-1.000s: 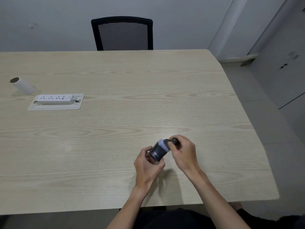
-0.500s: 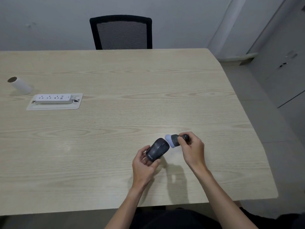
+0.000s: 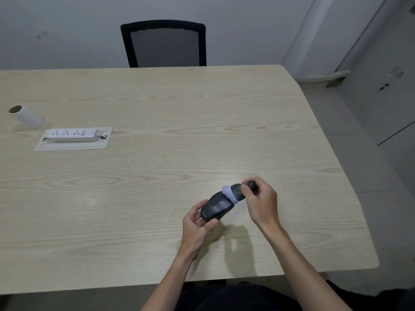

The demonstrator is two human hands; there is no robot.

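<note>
A black computer mouse (image 3: 215,206) is held above the wooden table (image 3: 157,176), near its front right part. My left hand (image 3: 195,223) grips the mouse by its rear end, thumb on one side and fingers under it. My right hand (image 3: 261,202) holds a small brush (image 3: 235,193) with a dark handle and a pale lilac tuft. The tuft touches the front of the mouse.
A white power strip (image 3: 71,134) lies in a white tray (image 3: 74,145) at the left. A white roll with a cardboard core (image 3: 25,116) lies behind it. A black mesh chair (image 3: 164,43) stands at the far edge. The table's right edge curves off near grey cabinets (image 3: 386,86).
The brush was on the mouse, then drew away to the right, and now rests on the mouse's front again. My left hand has tilted the mouse flatter.
</note>
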